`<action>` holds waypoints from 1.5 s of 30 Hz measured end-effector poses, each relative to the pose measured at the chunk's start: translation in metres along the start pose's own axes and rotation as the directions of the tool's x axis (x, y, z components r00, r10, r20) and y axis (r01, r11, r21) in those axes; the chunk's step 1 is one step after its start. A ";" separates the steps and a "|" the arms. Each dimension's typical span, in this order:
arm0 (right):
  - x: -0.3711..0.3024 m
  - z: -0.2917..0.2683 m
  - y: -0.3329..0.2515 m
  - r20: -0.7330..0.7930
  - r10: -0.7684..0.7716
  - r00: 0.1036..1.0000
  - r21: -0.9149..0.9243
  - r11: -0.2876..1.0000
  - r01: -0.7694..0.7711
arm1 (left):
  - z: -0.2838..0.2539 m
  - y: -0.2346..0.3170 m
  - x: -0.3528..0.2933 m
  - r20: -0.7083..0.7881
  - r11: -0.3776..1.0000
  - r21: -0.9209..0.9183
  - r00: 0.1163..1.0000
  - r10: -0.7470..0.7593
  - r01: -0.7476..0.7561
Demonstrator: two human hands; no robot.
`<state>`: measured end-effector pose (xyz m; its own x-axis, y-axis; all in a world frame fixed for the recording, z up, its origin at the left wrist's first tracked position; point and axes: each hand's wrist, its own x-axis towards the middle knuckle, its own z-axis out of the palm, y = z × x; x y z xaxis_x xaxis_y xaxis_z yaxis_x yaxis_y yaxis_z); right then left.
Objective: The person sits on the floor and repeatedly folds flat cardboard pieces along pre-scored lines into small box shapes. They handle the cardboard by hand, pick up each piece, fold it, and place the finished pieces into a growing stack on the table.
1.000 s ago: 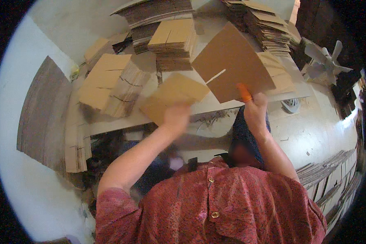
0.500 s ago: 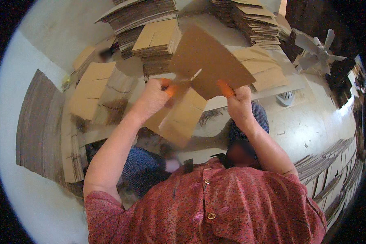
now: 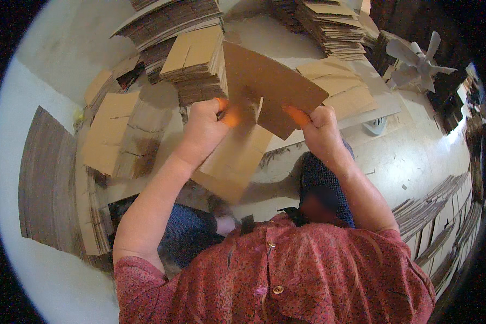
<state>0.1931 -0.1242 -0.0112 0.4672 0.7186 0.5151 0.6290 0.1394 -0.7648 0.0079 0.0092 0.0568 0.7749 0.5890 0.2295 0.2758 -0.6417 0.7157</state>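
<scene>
My left hand is closed, gripping brown cardboard at its left side. My right hand pinches the right lower edge of a darker cardboard sheet, held up at a tilt. Bright light shows through a narrow slit between the hands. Below hangs a lighter cardboard panel, blurred at its lower end; whether it is a separate piece I cannot tell. Orange coverings show on the fingers of both hands. Just beyond my left hand stands a stack of slit cardboard pieces.
More cardboard stacks stand at the far left and far right. Slit pieces lie on a pale surface at right, with others at left. A fan with pale blades is at far right; cardboard bundles lie near right.
The darker sheet has come lower and tilted over to the right, while both hands still grip cardboard. The surroundings have shifted slightly left in view.
</scene>
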 end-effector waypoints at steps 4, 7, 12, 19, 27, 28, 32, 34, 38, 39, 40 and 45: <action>-0.007 0.006 0.002 0.153 -0.104 0.983 -0.317 0.937 0.149 | -0.003 -0.023 0.013 0.142 0.834 -0.490 0.967 -0.211 0.254; -0.009 0.020 0.032 0.083 0.148 0.986 -0.101 0.985 -0.140 | -0.008 -0.037 0.026 0.150 0.917 -0.352 0.978 -0.144 0.189; 0.014 0.009 0.056 -0.038 0.092 0.995 -0.163 0.982 -0.097 | -0.024 -0.118 0.079 -0.307 0.917 0.380 0.918 0.251 -0.123; 0.040 0.013 0.074 0.051 0.155 0.987 -0.263 0.955 -0.137 | -0.058 -0.180 0.135 -0.100 0.732 0.668 0.960 0.263 -0.131; 0.049 -0.011 0.030 -0.372 -0.202 0.906 -0.187 0.972 0.140 | -0.098 -0.135 0.136 -0.101 0.971 0.238 0.995 -0.004 0.028; 0.052 -0.015 0.009 -0.383 -0.227 0.896 -0.156 0.971 0.180 | -0.099 -0.128 0.134 -0.162 0.973 0.221 0.986 -0.030 0.066; 0.057 -0.014 -0.028 -0.335 -0.113 0.935 0.211 0.959 0.191 | -0.088 -0.136 0.129 -0.305 0.932 0.356 0.935 0.181 -0.065; 0.056 -0.009 -0.039 -0.243 -0.035 0.969 0.356 0.926 0.123 | -0.080 -0.130 0.125 -0.279 0.923 0.369 0.934 0.224 -0.112; 0.052 -0.008 -0.042 -0.065 0.062 0.996 0.416 0.909 -0.030 | -0.093 -0.119 0.124 -0.193 0.976 0.089 0.965 -0.178 0.198; 0.053 -0.008 -0.046 -0.015 0.084 0.996 0.418 0.906 -0.070 | -0.101 -0.131 0.120 -0.284 0.985 0.103 0.953 -0.106 0.141; 0.054 -0.011 -0.048 0.021 0.152 0.988 0.481 0.865 -0.144 | -0.101 -0.120 0.118 -0.354 0.991 0.112 0.935 -0.025 0.068; 0.068 -0.020 -0.043 0.294 0.200 0.935 0.860 0.372 -0.350 | -0.043 -0.039 0.084 -0.254 0.869 -0.136 0.865 0.433 -0.475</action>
<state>0.2097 -0.0948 0.0642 0.3798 0.8998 0.2148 -0.4639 0.3861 -0.7973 0.0379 0.1048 0.0765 0.6454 0.3565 0.6756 -0.2057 -0.7706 0.6032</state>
